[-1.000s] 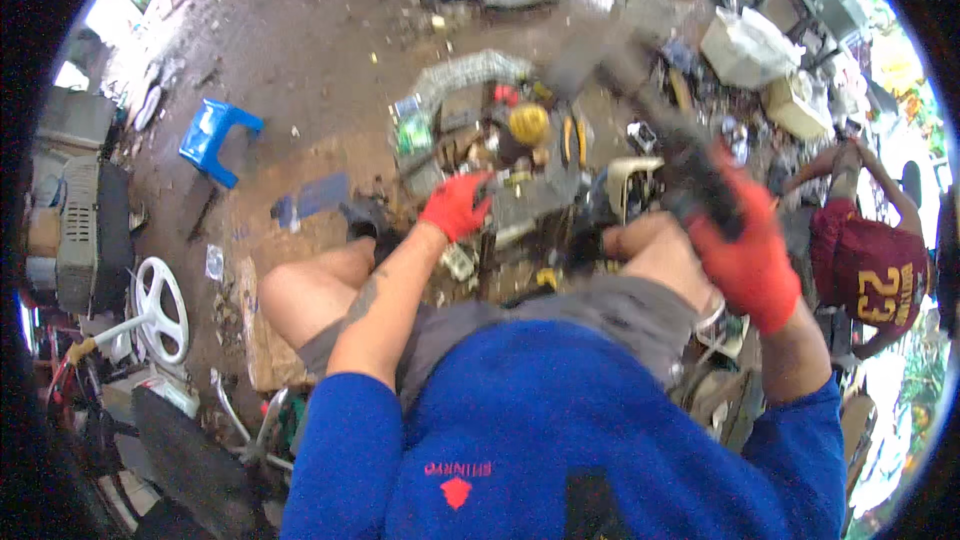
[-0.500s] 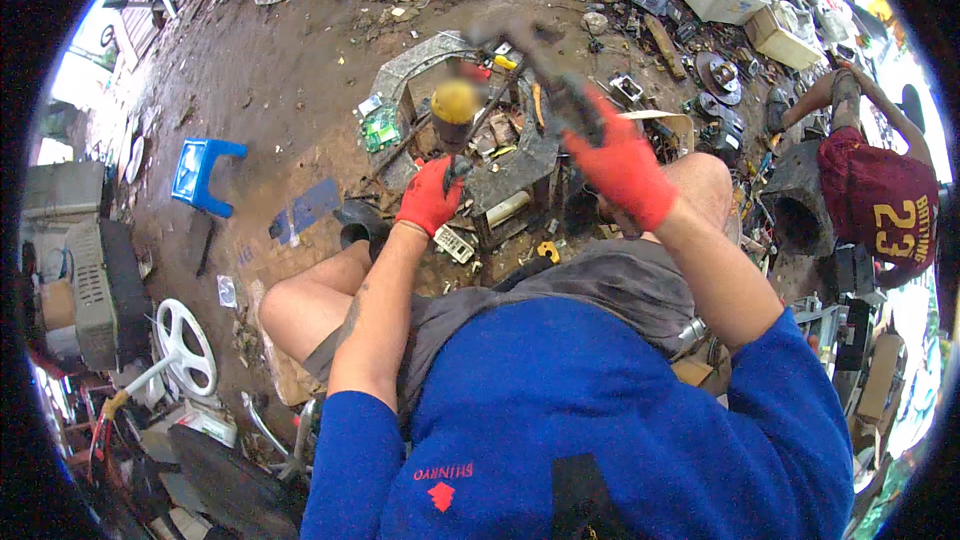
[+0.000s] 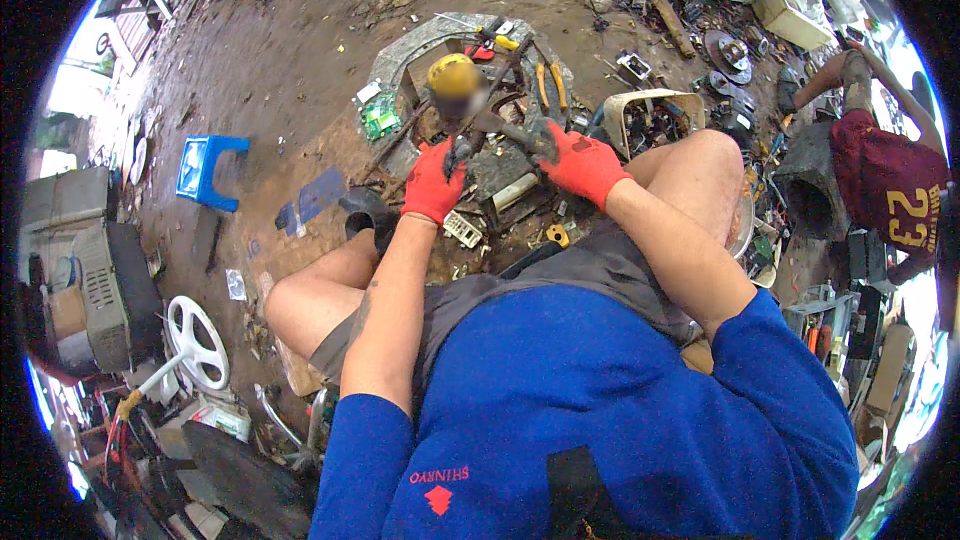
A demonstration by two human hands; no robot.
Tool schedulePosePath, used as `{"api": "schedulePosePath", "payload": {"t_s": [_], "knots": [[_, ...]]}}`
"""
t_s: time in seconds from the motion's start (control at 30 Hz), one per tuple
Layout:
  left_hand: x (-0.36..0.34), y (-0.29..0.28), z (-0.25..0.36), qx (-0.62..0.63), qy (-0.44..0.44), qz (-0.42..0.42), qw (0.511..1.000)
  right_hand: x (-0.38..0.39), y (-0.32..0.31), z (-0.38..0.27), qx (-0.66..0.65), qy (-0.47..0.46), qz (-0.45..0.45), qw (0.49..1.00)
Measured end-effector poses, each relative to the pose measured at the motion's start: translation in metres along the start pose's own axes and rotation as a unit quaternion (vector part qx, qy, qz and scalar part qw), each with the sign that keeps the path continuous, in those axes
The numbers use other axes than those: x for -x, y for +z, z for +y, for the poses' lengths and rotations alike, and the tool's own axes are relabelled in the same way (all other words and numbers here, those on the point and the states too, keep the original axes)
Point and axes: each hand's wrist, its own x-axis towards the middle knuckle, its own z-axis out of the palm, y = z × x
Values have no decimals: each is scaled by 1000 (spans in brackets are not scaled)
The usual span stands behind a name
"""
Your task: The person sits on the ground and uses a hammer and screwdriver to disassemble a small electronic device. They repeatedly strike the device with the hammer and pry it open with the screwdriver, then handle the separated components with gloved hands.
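Both my hands wear red gloves with dark palms. My left hand [image 3: 437, 180] is closed at the lower end of a rounded yellow part with a dark base [image 3: 450, 73], which is partly blurred. In my right hand [image 3: 583, 166] is the dark handle of a hammer [image 3: 512, 134]; its head is beside the yellow part, and I cannot tell whether they touch. Below both stands a grey, many-sided work block [image 3: 395, 67] with an open middle. Orange-handled pliers [image 3: 551, 87] and a yellow-handled tool [image 3: 499, 40] lie on its far right side.
A green circuit board [image 3: 381, 117] lies at the block's left edge. Right of it sits a bin of scrap [image 3: 616, 127]. A blue stool [image 3: 208, 172] and a white steering wheel [image 3: 198, 342] are at the left. Another person [image 3: 880, 175] works at the far right, near scattered metal parts.
My right hand has come down and inward with the hammer, from raised at the right to beside the yellow part. My left hand keeps its hold, nearly in place.
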Motion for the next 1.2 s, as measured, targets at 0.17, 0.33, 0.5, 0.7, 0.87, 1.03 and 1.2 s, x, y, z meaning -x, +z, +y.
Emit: {"api": "schedulePosePath", "payload": {"t_s": [0.17,0.33,0.5,0.7,0.87,1.03,1.2], "knots": [[-3,1,6,-4,-17,-4,1000,6,6,3,-6,-36,-15,999],[-1,-1,1,0,-2,6,1000,5,3,-2,4,-44,-40,998],[-8,-1,8,-8,8,-2,1000,14,-24,-21,-103,-41,132,985],[0,-1,-4,-43,-46,-33,997,5,-128,-118,-458,-298,195,814],[-12,-4,9,12,-27,-30,999,-12,-127,-108,-486,-277,121,820],[-5,3,11,179,-59,17,982,-5,-94,-48,-619,-221,211,723],[-11,2,26,174,-66,3,983,-12,-32,52,-658,-31,296,692]]}}
